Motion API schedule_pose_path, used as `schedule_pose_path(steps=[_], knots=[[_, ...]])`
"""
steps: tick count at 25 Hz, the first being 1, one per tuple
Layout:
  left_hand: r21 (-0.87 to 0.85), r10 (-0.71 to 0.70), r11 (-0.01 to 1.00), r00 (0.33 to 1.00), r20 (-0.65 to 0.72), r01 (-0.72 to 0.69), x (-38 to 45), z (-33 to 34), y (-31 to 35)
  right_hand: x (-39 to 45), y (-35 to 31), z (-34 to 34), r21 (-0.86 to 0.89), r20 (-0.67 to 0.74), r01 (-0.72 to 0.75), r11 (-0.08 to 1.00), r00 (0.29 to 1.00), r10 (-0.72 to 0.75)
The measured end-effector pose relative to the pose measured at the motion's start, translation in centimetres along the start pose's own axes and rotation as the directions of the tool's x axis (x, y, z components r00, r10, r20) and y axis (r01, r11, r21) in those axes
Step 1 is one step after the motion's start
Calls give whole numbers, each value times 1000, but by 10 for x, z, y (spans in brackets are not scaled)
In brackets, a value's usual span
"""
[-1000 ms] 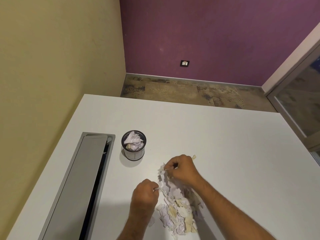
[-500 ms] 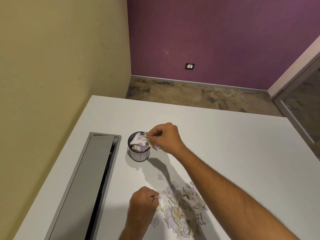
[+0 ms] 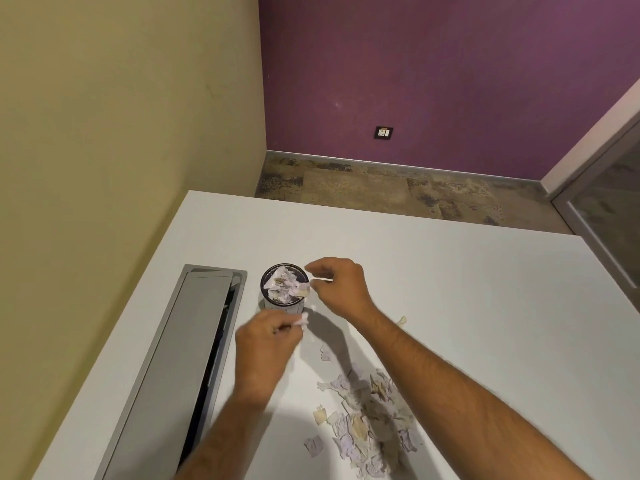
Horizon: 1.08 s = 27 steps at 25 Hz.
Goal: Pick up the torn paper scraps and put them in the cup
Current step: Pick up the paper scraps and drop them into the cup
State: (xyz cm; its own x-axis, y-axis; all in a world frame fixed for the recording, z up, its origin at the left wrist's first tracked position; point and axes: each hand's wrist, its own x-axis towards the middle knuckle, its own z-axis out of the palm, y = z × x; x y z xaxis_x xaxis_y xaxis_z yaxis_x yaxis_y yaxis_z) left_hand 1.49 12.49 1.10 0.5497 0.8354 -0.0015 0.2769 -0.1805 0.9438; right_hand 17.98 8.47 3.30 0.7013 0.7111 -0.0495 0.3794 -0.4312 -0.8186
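At a white table [image 3: 433, 271], my right hand [image 3: 337, 285], beside the cup [image 3: 284, 289], has loosened its fingers and dropped its load; my left hand [image 3: 266, 344], up from the pile of scraps [image 3: 367, 424], pinches one scrap [image 3: 304, 319] just short of the heaped rim. A grey cable hatch [image 3: 194, 341] lies alongside; nothing blocks the way.

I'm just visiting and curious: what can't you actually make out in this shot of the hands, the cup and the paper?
- Head view: how full the cup is below its top scraps; they cover it.
- Left hand: motion blur hides how many scraps its fingers pinch.
- Right hand: open beside the cup; a whitish sliver at its fingertips is too small to identify.
- Pile of scraps: any print too small.
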Motion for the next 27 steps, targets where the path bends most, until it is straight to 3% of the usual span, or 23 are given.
schedule_pose_path(steps=[4, 11, 15, 17, 21, 24, 27], knots=[[139, 131, 984, 983, -129, -113, 56, -8, 28, -23, 36, -14, 9, -48, -81, 997, 996, 81], [410, 13, 911, 998, 57, -35, 82, -8, 20, -51, 86, -30, -209, 69, -166, 964, 981, 184], [333, 258, 901, 961, 100, -277, 57, 3, 19, -59, 98, -43, -380, 142, -177, 908, 959, 246], [343, 330, 849, 911, 249, -401, 39, 13, 16, -62, 98, -46, -482, 215, -152, 863, 934, 285], [481, 43, 795, 824, 565, -371, 7, 36, -3, -68, 97, -48, -649, 171, -172, 741, 916, 363], [595, -135, 742, 801, 583, -308, -15, 57, -19, -73, 97, -45, -718, 186, -187, 670, 877, 443], [688, -145, 616, 803, 578, -384, -36, 72, -35, -77, 97, -37, -738, 197, -147, 658, 886, 419]])
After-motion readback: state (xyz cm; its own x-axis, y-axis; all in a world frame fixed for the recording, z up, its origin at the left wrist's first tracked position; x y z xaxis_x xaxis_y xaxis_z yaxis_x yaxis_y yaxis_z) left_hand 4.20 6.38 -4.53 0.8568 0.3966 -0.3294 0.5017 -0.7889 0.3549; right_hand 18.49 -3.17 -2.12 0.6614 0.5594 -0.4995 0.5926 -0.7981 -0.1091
